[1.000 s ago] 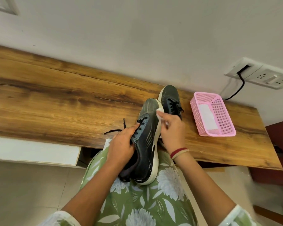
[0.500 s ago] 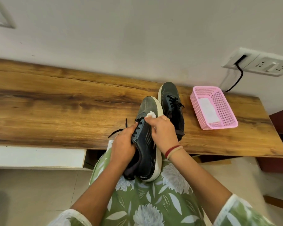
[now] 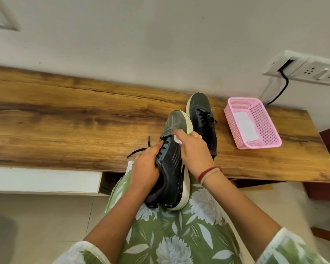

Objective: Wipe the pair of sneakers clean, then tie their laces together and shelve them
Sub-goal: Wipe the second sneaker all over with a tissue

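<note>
One sneaker (image 3: 172, 164) across the table (image 3: 65, 121) edge.

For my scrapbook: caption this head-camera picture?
Left hand holds a sneaker; right hand wipes it with a white cloth.

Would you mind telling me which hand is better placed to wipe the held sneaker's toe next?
Probably the right hand: it holds the white wipe against the held sneaker near the toe, while the left hand grips its collar, steadying it.

Wood-grain tabletop (image 3: 65, 121) against wall (image 3: 160, 44). 1 dark sneaker (image 3: 203, 117) flat on it, toe toward 12 o'clock. Pink mesh basket (image 3: 263, 128) at sneaker's 3 o'clock, near but apart, toward tabletop's right end.
</note>
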A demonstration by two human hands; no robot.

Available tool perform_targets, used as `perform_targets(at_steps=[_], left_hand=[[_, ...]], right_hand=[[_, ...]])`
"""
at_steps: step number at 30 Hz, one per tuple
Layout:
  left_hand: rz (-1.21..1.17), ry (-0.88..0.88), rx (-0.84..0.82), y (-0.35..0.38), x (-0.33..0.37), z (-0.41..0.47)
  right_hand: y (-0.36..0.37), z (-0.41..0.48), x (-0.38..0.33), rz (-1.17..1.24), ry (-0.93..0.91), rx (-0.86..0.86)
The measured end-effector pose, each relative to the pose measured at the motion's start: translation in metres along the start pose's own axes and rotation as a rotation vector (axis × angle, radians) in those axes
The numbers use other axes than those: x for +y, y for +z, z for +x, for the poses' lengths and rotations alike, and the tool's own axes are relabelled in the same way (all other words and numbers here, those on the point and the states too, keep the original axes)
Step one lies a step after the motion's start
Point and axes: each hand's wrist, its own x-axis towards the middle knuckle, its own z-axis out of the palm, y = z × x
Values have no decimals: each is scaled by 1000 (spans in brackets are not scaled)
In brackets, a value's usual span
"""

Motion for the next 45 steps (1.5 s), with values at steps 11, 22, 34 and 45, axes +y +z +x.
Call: perform_targets(at_steps=[11, 22, 34, 45], left_hand=[[-5, 1, -4, 0, 2, -2], [20, -13, -32, 3, -3, -2], [32, -21, -60, -11, 6, -2], [246, 204, -226, -106, 63, 56]], right_hand=[[-1, -6, 2, 230, 132, 102], [2, -39, -7, 387, 119, 106], [-30, -71, -18, 1548, 617, 23], [-60, -91, 13, 2348, 823, -18]])
